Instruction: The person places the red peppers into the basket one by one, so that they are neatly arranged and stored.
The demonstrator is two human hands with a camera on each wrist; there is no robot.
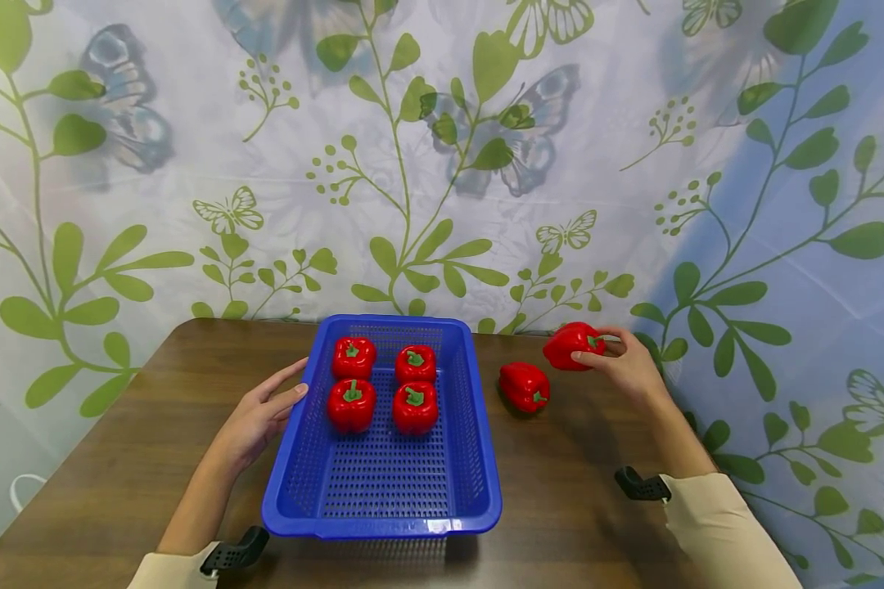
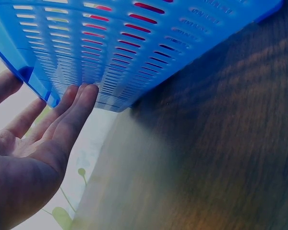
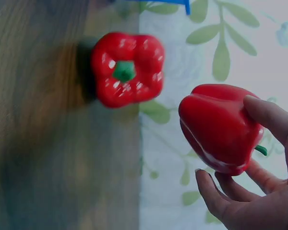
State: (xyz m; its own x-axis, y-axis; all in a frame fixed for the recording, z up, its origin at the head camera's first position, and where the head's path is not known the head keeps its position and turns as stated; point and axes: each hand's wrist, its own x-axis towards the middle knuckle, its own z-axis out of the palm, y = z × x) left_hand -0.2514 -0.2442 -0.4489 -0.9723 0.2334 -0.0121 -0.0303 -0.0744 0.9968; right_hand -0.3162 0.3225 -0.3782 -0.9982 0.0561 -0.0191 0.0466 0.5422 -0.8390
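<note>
My right hand (image 1: 629, 368) pinches a glossy red bell pepper (image 1: 569, 347) between thumb and fingers, its green stem toward the palm; in the right wrist view the pepper (image 3: 221, 127) hangs tilted in the fingertips. Left of it, a second red pepper (image 1: 523, 386) lies on its side on the table. Several red peppers (image 1: 351, 406) stand stem up in the far half of a blue perforated plastic basket (image 1: 383, 526). At the basket's left side is my left hand (image 1: 254, 421), thumb at the rim and straight fingers along the slotted outer wall (image 2: 110, 52).
The brown wooden table (image 1: 560, 507) ends at a hanging cloth (image 1: 427, 164) printed with leaves and butterflies, which also runs down the right side. A white cord (image 1: 16, 491) shows past the table's left edge. Each wrist wears a black strap (image 1: 239, 552).
</note>
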